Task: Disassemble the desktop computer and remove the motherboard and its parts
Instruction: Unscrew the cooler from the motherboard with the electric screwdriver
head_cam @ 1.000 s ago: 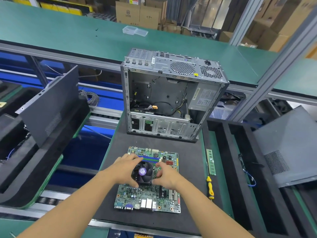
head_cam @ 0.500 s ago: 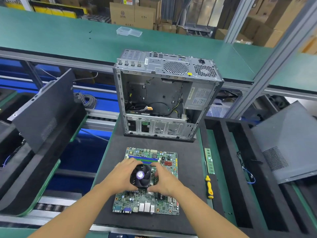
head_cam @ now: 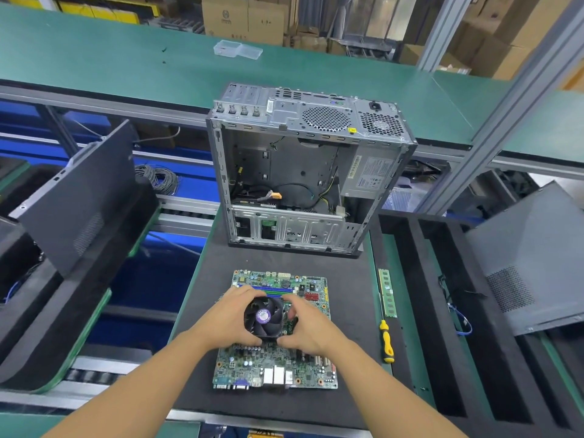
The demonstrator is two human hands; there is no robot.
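Head view. The green printed-circuit motherboard (head_cam: 275,358) lies flat on the black foam mat (head_cam: 347,279), at 6 o'clock from the open grey steel computer case (head_cam: 316,109), freed for access. The left hand (head_cam: 227,320) and right hand (head_cam: 308,327) curl round the black cooler fan with purple hub (head_cam: 264,316) from 9 and 3 o'clock, evidently to lift it squarely. A yellow-handled screwdriver (head_cam: 387,343) rests at 3 o'clock of the board, within reach.

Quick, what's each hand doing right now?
Left hand: grips the cooler fan from its left side.
Right hand: grips the same fan from its right.
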